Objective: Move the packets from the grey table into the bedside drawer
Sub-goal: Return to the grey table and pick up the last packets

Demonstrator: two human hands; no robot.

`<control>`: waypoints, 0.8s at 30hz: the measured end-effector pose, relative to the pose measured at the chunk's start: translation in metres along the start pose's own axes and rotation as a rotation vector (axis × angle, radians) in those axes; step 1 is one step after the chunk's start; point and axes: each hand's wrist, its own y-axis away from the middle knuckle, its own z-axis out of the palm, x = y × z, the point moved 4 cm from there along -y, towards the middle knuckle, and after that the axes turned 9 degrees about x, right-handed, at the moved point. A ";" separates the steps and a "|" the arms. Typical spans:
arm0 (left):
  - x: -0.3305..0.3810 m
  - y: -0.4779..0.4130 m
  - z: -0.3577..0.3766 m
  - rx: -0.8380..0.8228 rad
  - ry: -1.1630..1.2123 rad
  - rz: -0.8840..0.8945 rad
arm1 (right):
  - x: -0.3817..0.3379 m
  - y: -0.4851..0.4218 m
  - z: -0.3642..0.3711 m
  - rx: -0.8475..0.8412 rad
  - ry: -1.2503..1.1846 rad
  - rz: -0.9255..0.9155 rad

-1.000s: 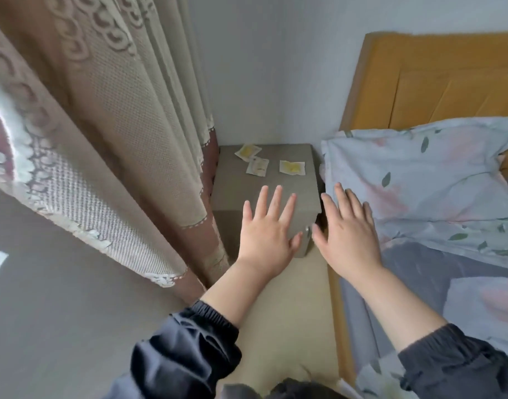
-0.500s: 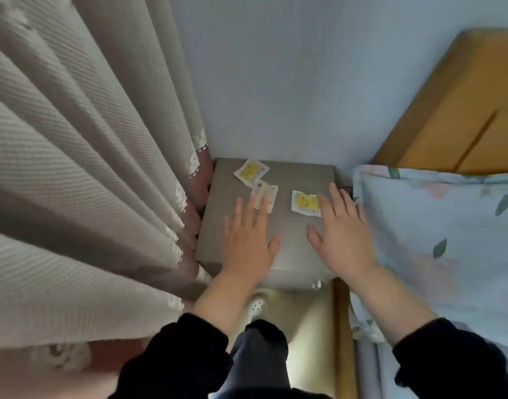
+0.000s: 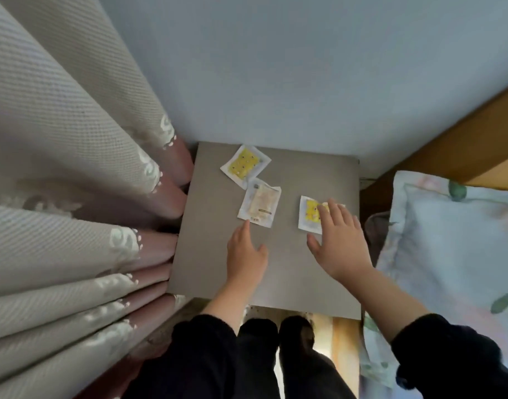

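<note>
left hand [image 3: 245,254] is holding nothing, one fingertip touching pale packet [image 3: 260,203] | right hand [image 3: 340,240] is pressing straight fingers on right yellow packet [image 3: 310,213] | back yellow packet [image 3: 245,165] is lying on grey table [image 3: 290,277]

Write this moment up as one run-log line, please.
phase: pre-grasp | left hand: fingertip at edge of pale packet | right hand: fingers flat on right yellow packet | far yellow packet: untouched

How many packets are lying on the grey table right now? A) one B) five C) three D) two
C: on the grey table lie a back yellow packet, a pale packet mid-table, and a second yellow packet under the right hand.
</note>
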 end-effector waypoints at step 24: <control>0.004 -0.134 0.066 0.279 -0.420 -0.133 | 0.059 -0.103 0.114 -0.162 0.142 -0.080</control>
